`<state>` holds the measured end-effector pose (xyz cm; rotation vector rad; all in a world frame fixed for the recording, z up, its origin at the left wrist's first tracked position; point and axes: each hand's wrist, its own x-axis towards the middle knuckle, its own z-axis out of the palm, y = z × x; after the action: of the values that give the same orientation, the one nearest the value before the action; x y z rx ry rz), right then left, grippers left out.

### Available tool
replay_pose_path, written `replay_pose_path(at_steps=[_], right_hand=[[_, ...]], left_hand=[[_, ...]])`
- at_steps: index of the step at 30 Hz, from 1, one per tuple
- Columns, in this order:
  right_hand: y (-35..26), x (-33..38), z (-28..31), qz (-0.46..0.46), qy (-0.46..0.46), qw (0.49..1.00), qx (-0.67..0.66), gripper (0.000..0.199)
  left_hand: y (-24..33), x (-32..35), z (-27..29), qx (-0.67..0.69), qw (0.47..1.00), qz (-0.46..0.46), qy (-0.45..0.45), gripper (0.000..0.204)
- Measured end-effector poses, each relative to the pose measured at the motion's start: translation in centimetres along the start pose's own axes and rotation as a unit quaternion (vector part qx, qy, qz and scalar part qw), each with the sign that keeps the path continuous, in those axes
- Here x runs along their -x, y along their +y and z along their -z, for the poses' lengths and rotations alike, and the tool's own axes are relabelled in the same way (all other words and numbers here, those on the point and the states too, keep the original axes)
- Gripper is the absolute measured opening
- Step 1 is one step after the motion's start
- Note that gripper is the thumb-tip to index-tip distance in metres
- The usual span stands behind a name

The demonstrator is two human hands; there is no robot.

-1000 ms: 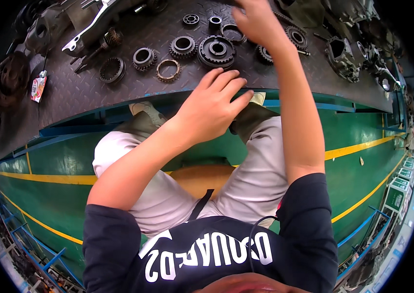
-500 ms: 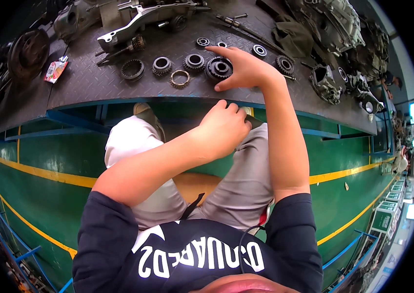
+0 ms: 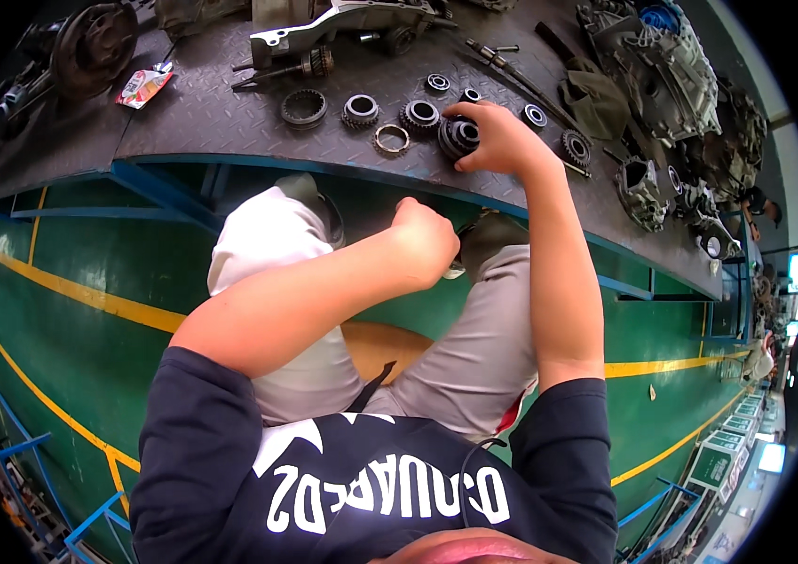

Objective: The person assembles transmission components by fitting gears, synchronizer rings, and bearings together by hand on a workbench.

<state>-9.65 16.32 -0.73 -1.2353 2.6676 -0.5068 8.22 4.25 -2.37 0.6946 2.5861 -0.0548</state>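
My right hand [image 3: 502, 139] reaches over the bench edge, its thumb and forefinger curled round a dark stepped gear hub [image 3: 456, 138]. The hub stands on the bench at the right end of a row of gears. Left of it are a toothed gear [image 3: 419, 116], a brass synchronizer ring [image 3: 391, 140], another gear [image 3: 359, 110] and a wide dark toothed ring [image 3: 304, 109]. Just behind my right fingers lies a small bearing [image 3: 470, 95]. In front of the bench, above my lap, my left hand [image 3: 425, 242] is curled closed; its fingertips and whatever they may hold are hidden.
A bearing [image 3: 437, 83] lies behind the row. To the right are another bearing [image 3: 534, 116], a gear [image 3: 575, 147], a long shaft [image 3: 512, 70] and a metal housing [image 3: 641, 188]. A large casing [image 3: 323, 33] and a gear shaft [image 3: 300, 66] stand behind. A red-white packet [image 3: 145, 86] lies left.
My right thumb and fingers have closed in round the gear hub. My left hand has drawn back slightly toward me and curled tighter. The view has shifted, so the bench parts appear farther right.
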Motion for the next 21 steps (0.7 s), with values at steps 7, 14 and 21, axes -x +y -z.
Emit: replay_pose_path(at_steps=[7,14,21], right_hand=[[-0.9,-1.0,1.4,-0.057,-0.091,0.994,-0.017,0.080],[-3.3,-3.7,-1.2,0.114,0.044,0.993,0.011,0.052],[-7.6,-4.2,-4.1,0.068,-0.025,0.992,0.099,0.046]], left_hand=[[1.2,-2.1,3.5,0.034,0.991,-0.032,0.127,0.025],[0.8,-1.3,3.5,0.059,0.995,-0.038,0.068,0.024],[1.8,-1.1,-1.3,0.051,0.997,-0.050,-0.030,0.033]])
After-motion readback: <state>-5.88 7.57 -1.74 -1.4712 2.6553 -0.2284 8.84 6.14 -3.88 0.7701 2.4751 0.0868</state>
